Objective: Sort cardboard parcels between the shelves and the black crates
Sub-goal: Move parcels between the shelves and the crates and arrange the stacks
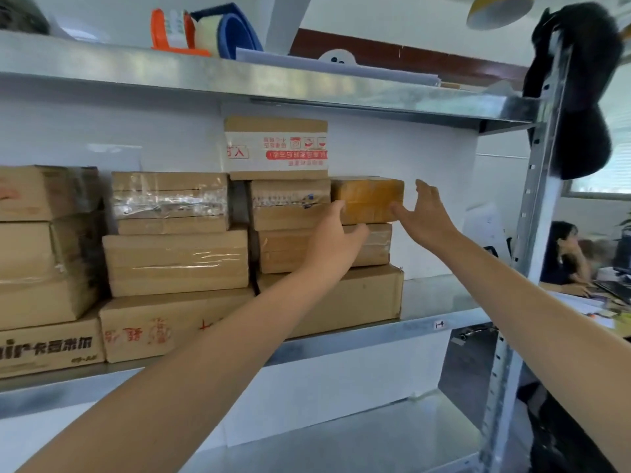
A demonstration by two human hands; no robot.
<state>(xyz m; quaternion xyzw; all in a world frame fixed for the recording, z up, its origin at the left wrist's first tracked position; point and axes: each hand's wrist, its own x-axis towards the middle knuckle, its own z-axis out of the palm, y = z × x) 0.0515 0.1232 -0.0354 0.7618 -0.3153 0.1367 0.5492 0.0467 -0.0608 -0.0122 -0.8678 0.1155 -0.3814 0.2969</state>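
- Nearest, two bare forearms reach up and forward from the bottom edge toward the middle shelf.
- Left hand: fingers spread and loosely curled, at the left front edge of the small parcel; contact looks light or just short, and I cannot tell which. Nothing is clamped.
- Right hand: fingers apart, palm turned inward, just beside the parcel's right end; holding nothing.
- Small parcel: yellowish, taped, topmost at the right end of the stack, resting on a flat box, which sits on a large box.
- Neighbours: a taped box touching its left side, a white-labelled box above that one, more cartons further left.
- Behind: white back panel, top shelf holding a tape dispenser.
- Black crates: not in view.
- Handling note, as judgement: the step looks like a two-handed grasp on the small parcel. Press both palms evenly on its ends, and lift straight before drawing out, so the tape does not drag the neighbouring box.
- Risk: the white-labelled box may shift if its support is nudged.
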